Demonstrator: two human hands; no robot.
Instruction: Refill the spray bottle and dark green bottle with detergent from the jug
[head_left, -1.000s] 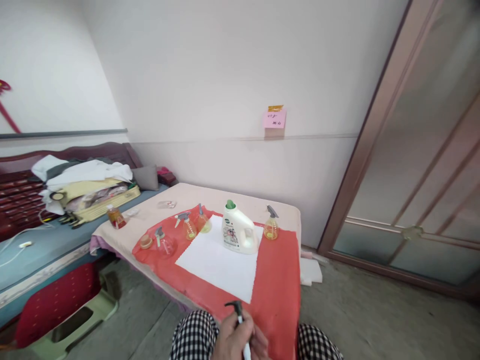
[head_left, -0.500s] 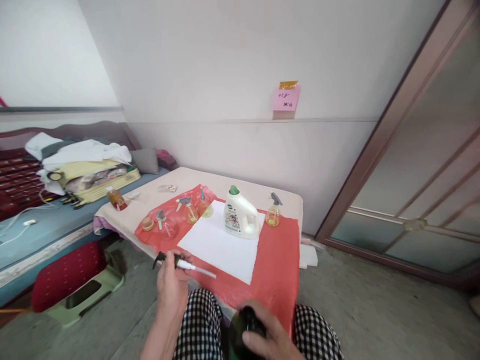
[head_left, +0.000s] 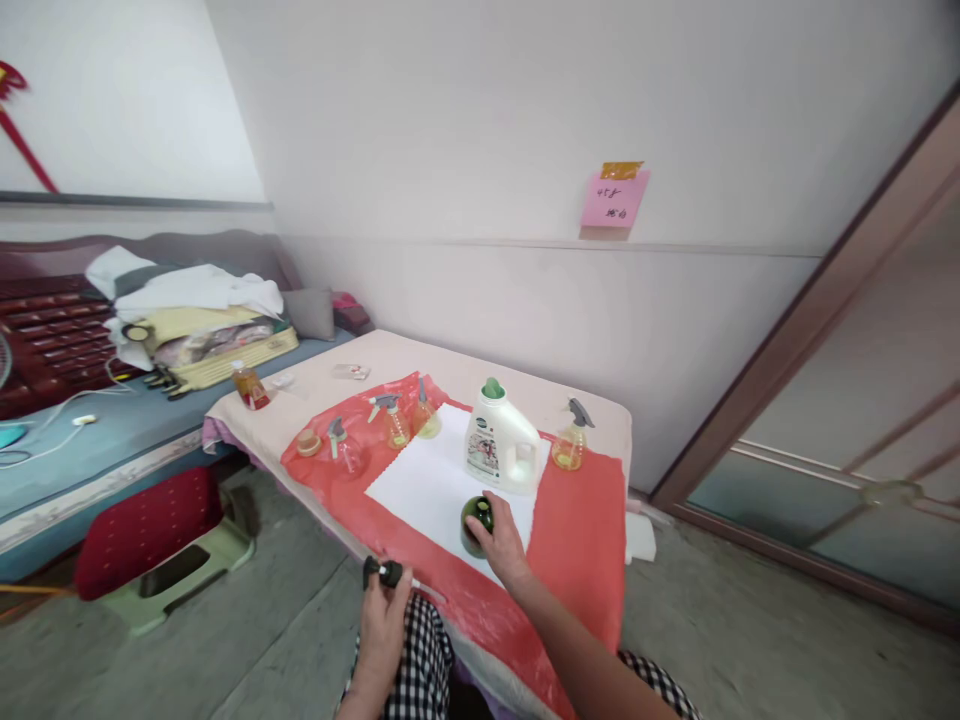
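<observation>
From the middle of the one white sheet (head_left: 424, 485) I count four spray bottles (head_left: 397, 432): three between nine and twelve o'clock, another at two. One white jug (head_left: 499, 450) toward one o'clock, one dark green bottle (head_left: 469, 540) near six, one pump top (head_left: 390, 573) past seven, one left hand (head_left: 384, 612) at seven, one right hand (head_left: 504, 537) at five, one small tub (head_left: 308, 443) and one amber bottle (head_left: 250, 387) near ten.

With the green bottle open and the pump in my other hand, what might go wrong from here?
The open green bottle might spill if the right hand tips it. It could also knock the white jug just behind. The black pump in the left hand may drip.
</observation>
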